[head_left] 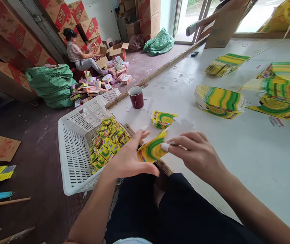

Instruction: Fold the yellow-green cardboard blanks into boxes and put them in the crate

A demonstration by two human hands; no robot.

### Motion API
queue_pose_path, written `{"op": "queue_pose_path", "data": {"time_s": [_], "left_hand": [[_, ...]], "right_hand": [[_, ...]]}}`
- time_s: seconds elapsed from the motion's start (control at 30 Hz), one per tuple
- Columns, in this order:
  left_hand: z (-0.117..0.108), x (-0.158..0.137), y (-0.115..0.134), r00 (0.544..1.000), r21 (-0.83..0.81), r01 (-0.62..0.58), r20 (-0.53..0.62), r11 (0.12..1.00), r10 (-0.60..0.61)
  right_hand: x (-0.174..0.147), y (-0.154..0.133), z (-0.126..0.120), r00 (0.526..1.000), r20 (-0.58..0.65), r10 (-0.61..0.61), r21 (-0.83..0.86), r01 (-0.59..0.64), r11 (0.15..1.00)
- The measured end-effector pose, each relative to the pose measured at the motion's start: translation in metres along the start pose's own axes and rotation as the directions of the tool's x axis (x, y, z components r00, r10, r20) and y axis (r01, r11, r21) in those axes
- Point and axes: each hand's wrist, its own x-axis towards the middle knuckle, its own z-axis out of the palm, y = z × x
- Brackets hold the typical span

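A yellow and green printed card carton point(155, 148) is pinched in my right hand point(197, 152), between thumb and fingers; a white covering shows on a fingertip. At its other end my left hand point(127, 157) is open, thumb and fingers spread around the carton's end; whether the palm touches it I cannot tell. Just beyond lies a small stack of flat yellow cartons point(163, 119) on the white table point(175, 98). Left of my hands stands a white plastic basket point(67, 149) holding many small folded yellow boxes point(106, 145).
A maroon mug point(136, 98) stands near the table's raised wooden edge point(155, 76). Stacks of flat cartons point(221, 101) lie to the right. Across the room a person point(77, 52) sits by a heap of small boxes point(116, 73). Another person's arm point(207, 22) holds cardboard at the far table end.
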Motion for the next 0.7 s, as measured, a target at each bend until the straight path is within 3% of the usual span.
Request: {"op": "queue_pose_path", "data": {"time_s": [0.07,0.13,0.2,0.27,0.37,0.5,0.57,0.63,0.7], "left_hand": [[0.018,0.006,0.002,0.994,0.157,0.111,-0.004,0.981,-0.111],[0.039,0.01,-0.001,0.983,0.166,0.168,-0.106,0.972,-0.151],[0.054,0.013,-0.007,0.957,0.12,0.173,-0.255,0.978,-0.138],[0.062,0.013,-0.015,0.924,0.115,0.139,-0.371,0.984,-0.088],[0.062,0.011,-0.026,0.917,0.224,0.041,-0.394,0.974,0.052],[0.057,0.004,-0.036,0.941,0.373,-0.14,-0.239,0.917,0.241],[0.058,0.001,-0.037,0.93,0.363,-0.214,-0.208,0.907,0.303],[0.062,-0.002,-0.037,0.908,0.33,-0.26,-0.235,0.907,0.345],[0.065,-0.004,-0.035,0.897,0.288,-0.279,-0.262,0.916,0.356]], "right_hand": [[-0.001,-0.008,0.003,1.0,-0.018,-0.023,0.039,0.024,0.999],[-0.003,-0.016,0.01,0.989,-0.125,0.08,0.051,-0.074,0.996],[-0.005,-0.024,0.018,0.933,-0.245,0.265,0.132,-0.238,0.962],[-0.004,-0.028,0.023,0.843,-0.239,0.481,0.384,-0.373,0.845],[0.001,-0.025,0.021,0.708,0.026,0.706,0.741,-0.487,0.462],[0.005,-0.013,0.014,0.555,0.373,0.744,0.764,-0.639,0.094],[0.004,-0.013,0.017,0.444,0.56,0.699,0.735,-0.656,-0.172],[0.003,-0.017,0.024,0.341,0.764,0.548,0.621,-0.621,-0.478],[0.002,-0.023,0.033,0.29,0.887,0.358,0.461,-0.589,-0.664]]}}
